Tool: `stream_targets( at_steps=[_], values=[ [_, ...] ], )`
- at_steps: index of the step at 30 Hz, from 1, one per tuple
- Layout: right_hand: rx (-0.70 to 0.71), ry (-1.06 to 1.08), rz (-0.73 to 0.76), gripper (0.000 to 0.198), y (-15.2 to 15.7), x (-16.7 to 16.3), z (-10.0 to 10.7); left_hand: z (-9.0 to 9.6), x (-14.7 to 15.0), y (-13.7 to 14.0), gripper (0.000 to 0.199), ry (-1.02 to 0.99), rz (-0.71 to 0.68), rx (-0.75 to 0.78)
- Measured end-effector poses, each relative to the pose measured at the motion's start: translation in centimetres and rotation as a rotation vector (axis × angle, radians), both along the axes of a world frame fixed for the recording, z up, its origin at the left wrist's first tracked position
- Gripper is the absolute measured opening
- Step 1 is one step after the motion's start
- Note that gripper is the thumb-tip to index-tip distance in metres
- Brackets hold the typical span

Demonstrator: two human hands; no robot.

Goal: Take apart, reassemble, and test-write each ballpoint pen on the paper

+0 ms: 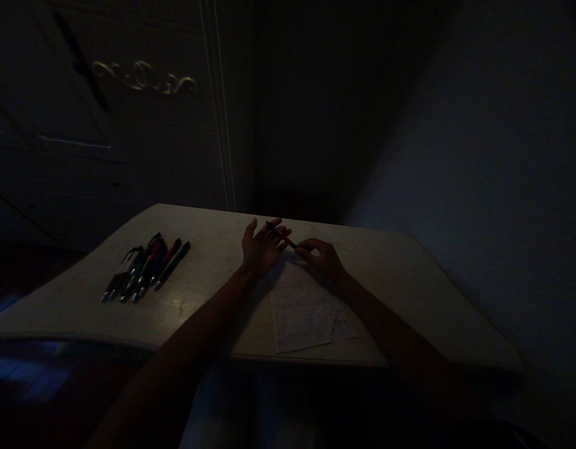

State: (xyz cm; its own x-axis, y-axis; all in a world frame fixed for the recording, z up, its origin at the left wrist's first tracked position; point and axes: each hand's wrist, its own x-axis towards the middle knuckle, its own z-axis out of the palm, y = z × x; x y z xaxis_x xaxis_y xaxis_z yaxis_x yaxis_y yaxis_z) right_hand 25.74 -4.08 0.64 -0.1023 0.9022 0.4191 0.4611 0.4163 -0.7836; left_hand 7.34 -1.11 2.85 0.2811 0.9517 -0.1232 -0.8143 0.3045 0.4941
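Note:
A red pen (284,237) with a dark end slants across the middle of the view. My right hand (322,257) pinches its lower right end between thumb and fingers. Palm up, my left hand (262,249) lies with thumb and fingers spread, and the pen's dark upper end rests over its fingers. Below both hands a sheet of paper (301,312) covered in handwriting lies on the table (213,305); its lower right part looks torn or creased. Several pens (147,268) are piled at the left of the table.
Behind the table on the left stands a cabinet (170,149) with a curled ornament (145,76). A pale wall (479,156) runs along the right side. The room is dim, and the gap at the back is almost black.

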Motion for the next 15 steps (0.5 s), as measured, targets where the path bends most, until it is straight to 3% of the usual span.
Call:
stream_targets(
  at_steps=[4, 7, 10, 12, 15],
  values=[
    [-0.006, 0.082, -0.087, 0.028, 0.5, 1.2, 0.3, -0.8, -0.3, 1.3, 0.045, 0.212, 0.072, 0.072],
    [0.000, 0.129, -0.154, 0.028, 1.0, 2.4, 0.4, -1.7, -0.2, 1.8, 0.038, 0.592, 0.202, 0.195],
    [0.004, 0.154, -0.242, 0.029, 1.4, 3.9, 0.2, -2.6, -0.2, 1.3, 0.027, 1.116, 0.356, 0.667],
    [-0.010, 0.166, -0.303, 0.030, 1.4, 5.2, 0.0, -3.1, -0.4, 0.9, 0.021, 1.376, 0.324, 0.983],
    [-0.038, 0.123, -0.412, 0.028, 0.6, 7.8, -0.6, -3.8, -0.8, 0.9, 0.025, 1.687, 0.232, 1.168]
  ],
)
